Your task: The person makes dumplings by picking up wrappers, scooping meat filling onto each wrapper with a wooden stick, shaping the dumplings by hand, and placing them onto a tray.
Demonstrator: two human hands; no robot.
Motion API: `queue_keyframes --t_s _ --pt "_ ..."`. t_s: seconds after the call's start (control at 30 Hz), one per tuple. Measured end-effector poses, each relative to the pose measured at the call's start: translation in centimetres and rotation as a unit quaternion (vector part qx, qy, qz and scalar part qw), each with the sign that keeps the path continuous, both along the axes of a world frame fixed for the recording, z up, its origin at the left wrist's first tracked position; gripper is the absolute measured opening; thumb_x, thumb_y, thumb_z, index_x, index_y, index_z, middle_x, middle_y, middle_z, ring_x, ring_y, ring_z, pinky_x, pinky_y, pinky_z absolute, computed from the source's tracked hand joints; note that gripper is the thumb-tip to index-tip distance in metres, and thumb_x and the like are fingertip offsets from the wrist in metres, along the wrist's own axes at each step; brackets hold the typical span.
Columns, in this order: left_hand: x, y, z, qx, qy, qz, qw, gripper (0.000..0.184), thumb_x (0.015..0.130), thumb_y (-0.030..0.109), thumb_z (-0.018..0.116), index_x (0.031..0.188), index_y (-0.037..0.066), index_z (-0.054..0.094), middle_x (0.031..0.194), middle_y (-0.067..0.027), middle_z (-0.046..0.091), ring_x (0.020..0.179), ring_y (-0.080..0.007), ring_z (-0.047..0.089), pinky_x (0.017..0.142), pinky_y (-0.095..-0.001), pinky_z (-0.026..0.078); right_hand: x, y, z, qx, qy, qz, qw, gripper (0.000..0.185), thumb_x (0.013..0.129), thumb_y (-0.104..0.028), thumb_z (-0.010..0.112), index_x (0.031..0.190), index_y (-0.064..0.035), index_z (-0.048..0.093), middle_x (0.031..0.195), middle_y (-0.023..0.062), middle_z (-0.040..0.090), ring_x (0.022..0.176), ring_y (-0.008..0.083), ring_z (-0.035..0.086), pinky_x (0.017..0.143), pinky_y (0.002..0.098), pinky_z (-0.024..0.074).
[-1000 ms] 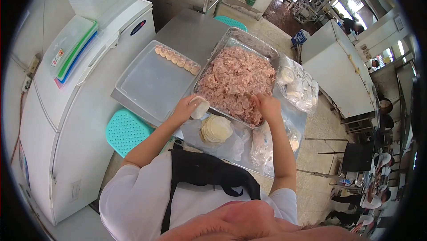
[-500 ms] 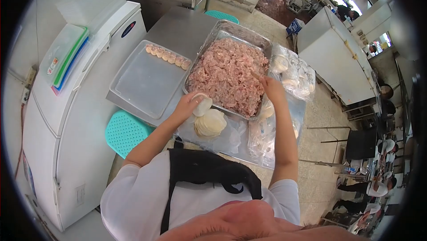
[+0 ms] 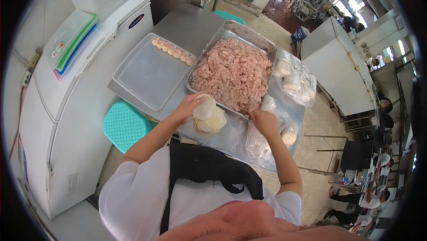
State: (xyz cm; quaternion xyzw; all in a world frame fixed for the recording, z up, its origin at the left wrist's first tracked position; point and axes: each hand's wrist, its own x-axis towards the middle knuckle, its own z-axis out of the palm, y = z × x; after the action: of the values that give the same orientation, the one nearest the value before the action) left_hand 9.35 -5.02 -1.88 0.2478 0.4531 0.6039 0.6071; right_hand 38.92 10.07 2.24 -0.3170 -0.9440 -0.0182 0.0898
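My left hand (image 3: 187, 108) pinches a thin round dough wrapper (image 3: 205, 109), holding it just above a stack of wrappers (image 3: 211, 124) on clear plastic. Closed fingers of my right hand (image 3: 264, 122) are at the near right corner of the metal pan (image 3: 232, 107); whatever they grip is hidden or too small to name. Pinkish ground meat (image 3: 233, 74) is heaped in that pan. To the left, a shallow translucent plastic tray (image 3: 149, 76) carries a row of small filled dumplings (image 3: 173, 51) along its far edge.
Plastic bags with pale round contents (image 3: 293, 78) lie right of the pan on the steel table (image 3: 180, 23). A turquoise stool (image 3: 125, 127) stands below the table's left side, beside a white freezer (image 3: 84, 107). Several people are in the background at right.
My right hand has come back from over the meat toward me, to the pan's near right corner. The left hand still holds the wrapper, now tilted more face-on to the camera.
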Motion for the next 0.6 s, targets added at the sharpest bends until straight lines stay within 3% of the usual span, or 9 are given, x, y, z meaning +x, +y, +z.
queue_keyframes --t_s 0.2,0.27,0.3,0.37,0.4,0.47,0.5,0.57,0.6 --pt "0.2 0.4 -0.2 -0.006 -0.103 0.087 0.991 0.028 0.098 0.014 0.054 0.122 0.001 0.057 0.112 -0.0086 0.065 0.104 -0.0194 0.064 0.091 -0.0350 0.053 -1.5 -1.8 -0.3 -0.048 -0.024 -0.043 0.998 0.031 0.096 -0.033 0.054 0.078 -0.0097 0.063 0.071 0.0125 0.066 0.066 0.0331 0.065 0.058 0.0446 0.0498" --pt "0.1 0.8 0.0 0.014 -0.119 0.158 0.980 0.029 0.099 0.013 0.051 0.124 0.000 0.054 0.113 -0.0101 0.064 0.107 -0.0225 0.063 0.092 -0.0370 0.053 -1.7 -1.2 -1.2 -0.152 0.041 -0.058 0.986 0.030 0.097 -0.034 0.054 0.087 -0.0091 0.067 0.070 0.0131 0.066 0.066 0.0284 0.066 0.059 0.0418 0.0490" --pt "0.1 1.0 0.3 0.015 -0.120 0.163 0.979 0.029 0.099 0.013 0.051 0.124 0.000 0.054 0.113 -0.0101 0.064 0.107 -0.0225 0.063 0.092 -0.0370 0.053 -2.0 -0.9 -1.7 -0.152 0.039 -0.053 0.986 0.030 0.097 -0.034 0.054 0.087 -0.0091 0.067 0.070 0.0131 0.066 0.066 0.0284 0.066 0.059 0.0418 0.0490" --pt "0.6 1.9 1.1 0.038 -0.188 0.168 0.967 0.031 0.101 0.018 0.047 0.126 0.000 0.052 0.116 -0.0125 0.062 0.109 -0.0253 0.062 0.095 -0.0410 0.051 -3.1 -0.5 -2.5 -0.244 0.187 -0.095 0.947 0.028 0.097 -0.032 0.054 0.100 -0.0080 0.070 0.069 0.0115 0.065 0.068 0.0233 0.066 0.064 0.0374 0.0488" --pt "1.0 2.9 1.3 0.039 -0.189 0.172 0.966 0.031 0.101 0.018 0.047 0.126 0.000 0.052 0.116 -0.0125 0.062 0.109 -0.0253 0.062 0.095 -0.0410 0.051 -3.8 -0.4 -1.9 -0.245 0.186 -0.092 0.947 0.028 0.097 -0.032 0.054 0.100 -0.0080 0.070 0.069 0.0115 0.065 0.068 0.0233 0.066 0.064 0.0374 0.0488" --pt "2.3 5.4 1.8 0.046 -0.332 0.109 0.936 0.039 0.103 0.030 0.042 0.126 0.000 0.052 0.117 -0.0137 0.062 0.111 -0.0278 0.061 0.098 -0.0448 0.048 -5.2 0.1 -0.8 -0.349 0.281 -0.111 0.887 0.028 0.097 -0.027 0.056 0.112 -0.0063 0.068 0.078 0.0101 0.066 0.075 0.0197 0.064 0.069 0.0345 0.0487" --pt "2.7 6.8 2.5 0.048 -0.333 0.109 0.935 0.039 0.103 0.030 0.042 0.126 0.000 0.052 0.117 -0.0137 0.062 0.111 -0.0278 0.061 0.098 -0.0448 0.048 -6.0 -0.1 -0.7 -0.347 0.280 -0.110 0.888 0.028 0.097 -0.027 0.056 0.112 -0.0063 0.068 0.078 0.0101 0.066 0.075 0.0197 0.064 0.069 0.0345 0.0487" --pt "2.8 9.0 4.0 0.104 -0.365 0.084 0.921 0.053 0.104 0.040 0.030 0.131 -0.002 0.047 0.127 -0.0169 0.056 0.120 -0.0299 0.055 0.104 -0.0467 0.042 -7.4 -0.6 -0.7 -0.261 0.355 -0.015 0.897 0.027 0.095 -0.025 0.059 0.108 -0.0035 0.068 0.087 0.0167 0.065 0.079 0.0325 0.064 0.070 0.0396 0.0487" --pt "2.4 9.2 5.3 0.104 -0.366 0.081 0.921 0.053 0.104 0.040 0.030 0.131 -0.002 0.047 0.127 -0.0169 0.056 0.120 -0.0299 0.055 0.104 -0.0467 0.042 -7.2 -0.7 -0.3 -0.260 0.356 -0.018 0.898 0.027 0.095 -0.025 0.059 0.108 -0.0035 0.068 0.087 0.0167 0.065 0.079 0.0325 0.064 0.070 0.0396 0.0487"
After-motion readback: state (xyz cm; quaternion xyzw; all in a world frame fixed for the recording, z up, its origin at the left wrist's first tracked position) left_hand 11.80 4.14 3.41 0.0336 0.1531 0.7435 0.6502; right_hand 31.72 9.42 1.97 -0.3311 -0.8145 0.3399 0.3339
